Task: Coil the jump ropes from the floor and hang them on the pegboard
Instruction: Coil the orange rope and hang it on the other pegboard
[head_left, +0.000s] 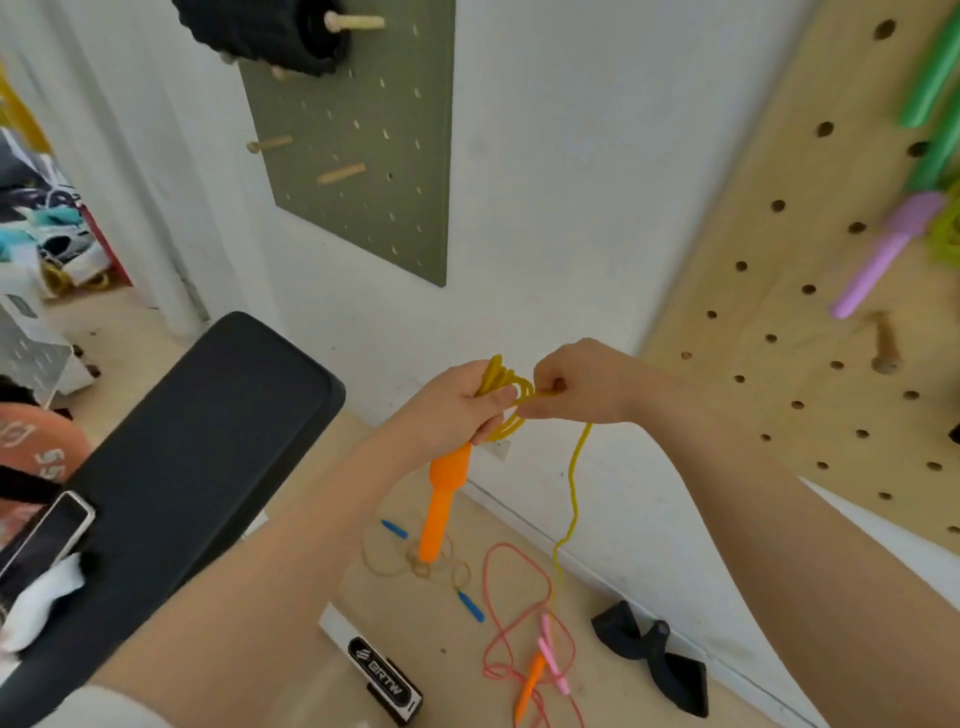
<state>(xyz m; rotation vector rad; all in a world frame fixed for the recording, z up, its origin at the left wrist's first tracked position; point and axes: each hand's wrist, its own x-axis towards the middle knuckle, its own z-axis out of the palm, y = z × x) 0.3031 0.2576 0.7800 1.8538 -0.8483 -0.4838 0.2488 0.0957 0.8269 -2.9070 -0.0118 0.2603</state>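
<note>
My left hand (457, 410) grips several loops of a yellow jump rope (506, 387), and one orange handle (441, 499) hangs below that fist. My right hand (576, 382) pinches the same rope right beside the coil. From there the loose yellow strand (571, 483) drops to the floor, where the second orange handle (530, 686) lies. A pink jump rope (514, 618) and a tan rope with blue handles (470, 605) lie on the floor. The wooden pegboard (800, 332) stands at the right, the green pegboard (358, 156) at the back.
A purple handle (883, 254) and green handles (930, 78) hang on the wooden pegboard, with a bare wooden peg (883, 348) below. A black padded bench (197, 441) fills the left, a phone (47, 535) on it. A black strap (654, 654) and a black box (384, 675) lie on the floor.
</note>
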